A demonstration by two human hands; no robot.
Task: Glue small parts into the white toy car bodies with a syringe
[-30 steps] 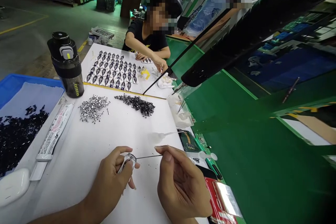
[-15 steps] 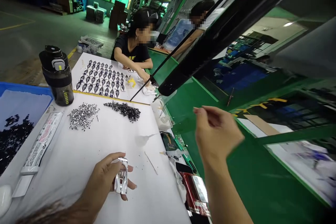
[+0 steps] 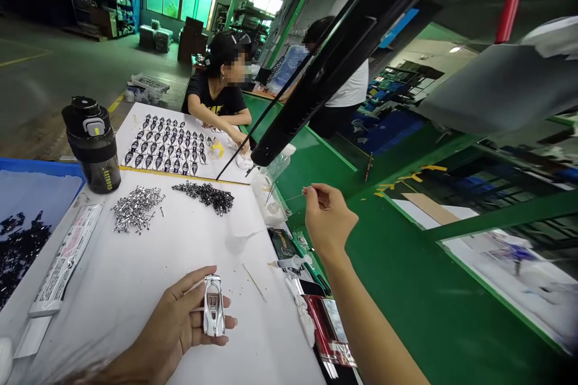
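Note:
My left hand [image 3: 174, 313] holds a small chrome toy car body [image 3: 214, 310] upright over the white table, thumb on one side and fingers behind it. Off to the right, my right hand [image 3: 332, 219] is raised with thumb and forefinger pinched on a thin, pale stick [image 3: 294, 197]. Its far end points left toward clear plastic containers [image 3: 272, 207] at the table's edge; contact cannot be made out. A thin wooden stick [image 3: 255, 283] lies on the table between my hands, with a syringe [image 3: 291, 262] beyond it.
Heaps of small silver pins [image 3: 135, 210] and black parts [image 3: 208, 197] lie ahead. A dark bottle [image 3: 93, 150], a long tube [image 3: 67, 258] and a blue tray [image 3: 27, 192] stand left. A black lamp arm [image 3: 311, 90] slants overhead. A co-worker [image 3: 219, 84] sits beyond rows of parts.
My right hand has come left and its pinched thin stick now shows clearly. The toy car body has turned to show more of its top. The view has shifted slightly.

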